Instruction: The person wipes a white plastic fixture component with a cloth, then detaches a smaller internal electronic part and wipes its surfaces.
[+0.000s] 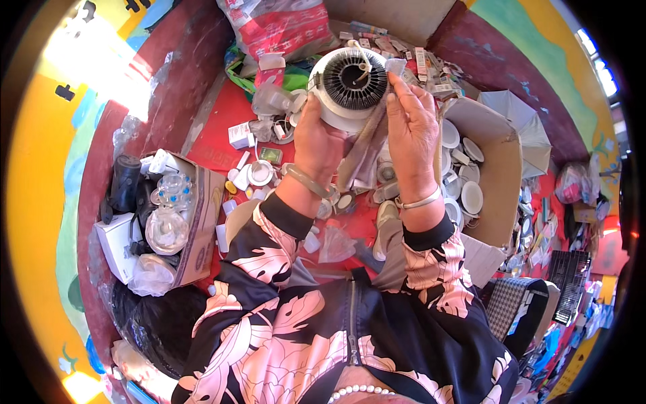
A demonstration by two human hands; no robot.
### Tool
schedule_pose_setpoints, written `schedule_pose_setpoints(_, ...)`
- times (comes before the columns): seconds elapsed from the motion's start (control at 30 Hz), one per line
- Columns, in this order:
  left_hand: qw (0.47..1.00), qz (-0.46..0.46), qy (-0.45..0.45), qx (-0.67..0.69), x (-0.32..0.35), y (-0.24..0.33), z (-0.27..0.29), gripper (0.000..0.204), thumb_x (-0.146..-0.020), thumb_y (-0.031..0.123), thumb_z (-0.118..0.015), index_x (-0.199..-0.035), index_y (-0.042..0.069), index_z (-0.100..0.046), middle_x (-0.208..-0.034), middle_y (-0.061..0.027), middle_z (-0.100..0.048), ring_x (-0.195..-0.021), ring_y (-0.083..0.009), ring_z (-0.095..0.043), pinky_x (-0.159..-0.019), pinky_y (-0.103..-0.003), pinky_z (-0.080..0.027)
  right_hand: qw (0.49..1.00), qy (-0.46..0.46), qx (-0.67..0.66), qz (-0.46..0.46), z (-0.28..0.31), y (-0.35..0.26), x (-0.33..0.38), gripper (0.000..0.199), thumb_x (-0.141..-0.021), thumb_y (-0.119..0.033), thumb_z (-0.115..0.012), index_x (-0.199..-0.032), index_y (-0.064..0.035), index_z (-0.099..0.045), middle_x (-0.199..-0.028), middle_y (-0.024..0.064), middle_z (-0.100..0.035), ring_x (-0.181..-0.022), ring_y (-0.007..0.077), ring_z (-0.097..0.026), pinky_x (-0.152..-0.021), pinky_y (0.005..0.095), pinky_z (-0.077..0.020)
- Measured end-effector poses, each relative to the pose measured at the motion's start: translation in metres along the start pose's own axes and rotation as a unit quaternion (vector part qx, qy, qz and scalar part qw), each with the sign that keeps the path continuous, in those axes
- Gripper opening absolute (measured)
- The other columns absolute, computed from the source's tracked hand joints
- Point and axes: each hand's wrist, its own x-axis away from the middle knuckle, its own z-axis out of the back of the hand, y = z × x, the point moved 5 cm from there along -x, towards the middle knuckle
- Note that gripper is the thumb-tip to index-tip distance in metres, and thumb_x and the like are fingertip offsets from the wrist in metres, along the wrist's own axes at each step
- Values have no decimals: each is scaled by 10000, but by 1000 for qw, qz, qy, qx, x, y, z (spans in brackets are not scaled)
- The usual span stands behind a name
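Observation:
I hold up a round white lamp fitting [350, 84] with black radial fins in its middle and a short white wire on top. My left hand [317, 143] grips its lower left rim. At the fitting's right edge my right hand [412, 131] pinches a small clear plastic piece [396, 67]. A beige cloth-like strip [367, 145] hangs down between both hands. Each wrist wears a bangle, and the sleeves are black with pink leaves.
A cardboard box [501, 168] full of white round lamp parts stands to the right. Another carton [202, 222] with clear plastic pieces sits at the left, beside a black bag [155, 323]. Small white parts litter the red surface [215, 145]. A red-printed sack [282, 27] lies behind.

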Motion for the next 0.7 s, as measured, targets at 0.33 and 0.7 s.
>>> schedule_pose_setpoints(0.33,997,-23,40,54,-5,1,-7,417,-971,291,-353,-1295,34,-404,-1325,-136,-455,-1233,-290,-425,-1052,-476,-315,999,20,-36,17,-11,6,4,368,-838,30,-545,-1187,-78,-591,-895,75,-521,-832,173,-517,-783,250,-427)
schedule_pose_setpoints(0.7,989,-41,123,75,-12,3,16,518,-893,362,-254,-1206,23,-487,-1194,-139,-552,-1107,-296,-521,-980,-435,-390,992,-23,-94,-76,-30,31,12,310,-816,1,-529,-1118,-6,-601,-966,96,-596,-884,165,-568,-797,262,-441)
